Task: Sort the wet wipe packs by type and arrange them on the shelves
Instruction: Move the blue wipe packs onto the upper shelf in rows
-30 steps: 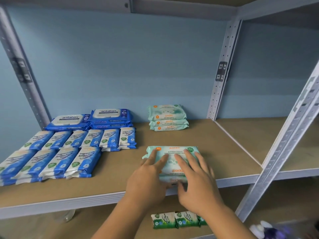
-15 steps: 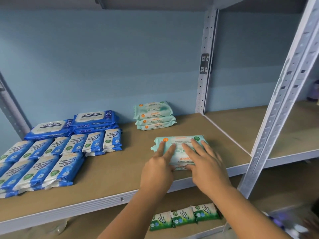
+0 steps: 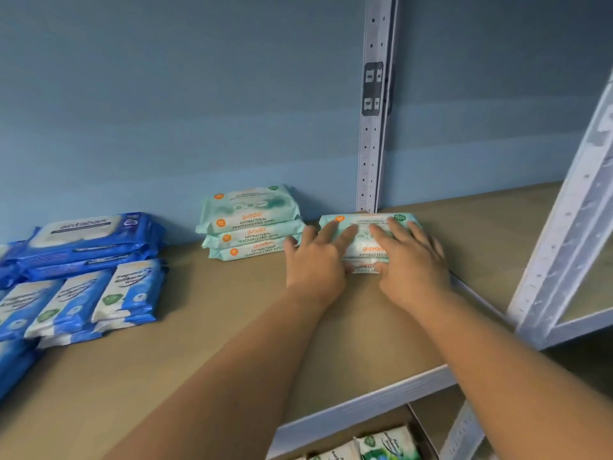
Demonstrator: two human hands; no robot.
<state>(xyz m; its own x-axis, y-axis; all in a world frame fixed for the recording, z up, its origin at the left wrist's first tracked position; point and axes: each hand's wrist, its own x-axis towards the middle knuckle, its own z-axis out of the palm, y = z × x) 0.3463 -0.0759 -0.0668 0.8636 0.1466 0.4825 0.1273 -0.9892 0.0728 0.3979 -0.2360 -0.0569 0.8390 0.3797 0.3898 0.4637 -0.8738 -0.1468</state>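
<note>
A small stack of mint-green wipe packs (image 3: 365, 242) lies at the back of the wooden shelf (image 3: 212, 330), close to the wall. My left hand (image 3: 313, 258) and my right hand (image 3: 409, 260) both press flat on top of it, fingers spread. To its left, a stack of three identical mint-green packs (image 3: 248, 222) stands against the wall, almost touching the held stack. Further left lie large blue packs (image 3: 89, 239) and rows of small blue-and-white packs (image 3: 83, 300).
A perforated grey upright (image 3: 373, 127) rises right behind the held stack. A slanted white frame post (image 3: 564, 244) stands at the right. Green-and-white packs (image 3: 381, 446) sit on the lower shelf. A neighbouring shelf bay (image 3: 497, 227) lies to the right.
Both hands have slid the mint-green stack from the shelf's front edge back toward the wall, beside the other mint-green stack. The camera has moved in closer.
</note>
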